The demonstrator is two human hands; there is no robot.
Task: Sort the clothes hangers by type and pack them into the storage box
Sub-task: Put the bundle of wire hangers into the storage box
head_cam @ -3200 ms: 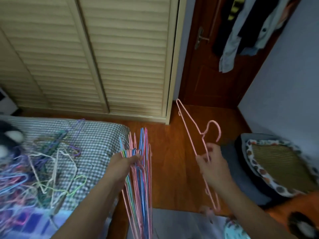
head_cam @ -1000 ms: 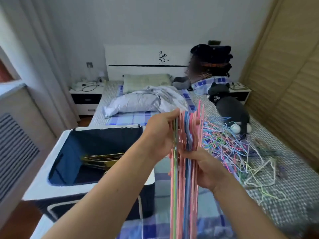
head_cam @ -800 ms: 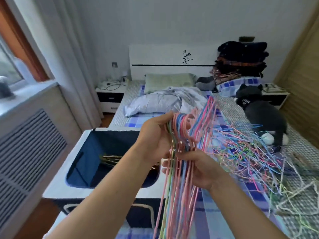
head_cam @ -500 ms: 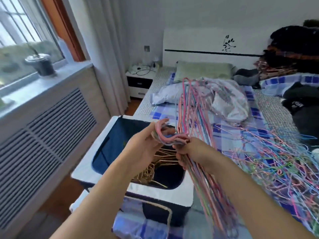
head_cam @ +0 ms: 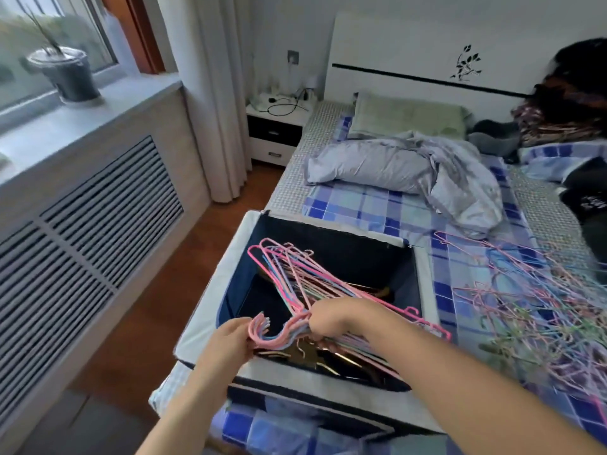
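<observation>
Head cam: bundle (head_cam: 315,284) of pink/blue wire hangers, held upright w/ both hands half a sec ago, now tipped flat over the open box (head_cam: 203,326), shoulders already inside its dark lining. Right hand (head_cam: 331,315) pinches the necks; left hand (head_cam: 230,339) curls fingers round the hooks. Gold hangers (head_cam: 295,351) lie at the bottom, so this looks like the 2nd type going in. Loose pile (head_cam: 538,310) still tangled on the bed, right of the box — much left to sort. Box sits on the bed's (head_cam: 387,208) blue-check sheet; crumpled duvet (head_cam: 410,165) and headboard beyond, nightstand (head_cam: 276,133), curtain, radiator cover and window at left.
</observation>
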